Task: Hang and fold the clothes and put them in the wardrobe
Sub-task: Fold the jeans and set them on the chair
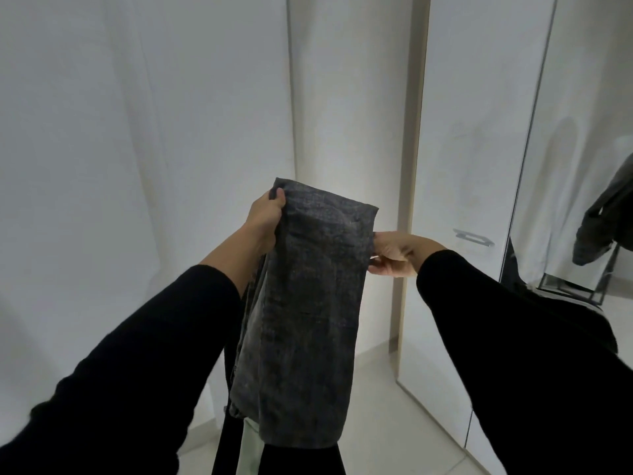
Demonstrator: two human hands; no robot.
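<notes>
A dark grey washed-denim garment (308, 303), folded lengthwise, hangs in front of me at the centre of the head view. My left hand (265, 216) grips its upper left edge, thumb over the fabric. My right hand (394, 253) pinches its right edge a little lower. The cloth's lower end hangs down to about knee height. The white wardrobe (469, 149) stands to the right with its door shut and a metal handle (474, 237) at hand height.
White walls fill the left and the middle, meeting at a beige corner post (409, 200). A mirrored panel (582, 200) at the far right reflects a hanging dark garment. A pale tiled floor (394, 423) lies below.
</notes>
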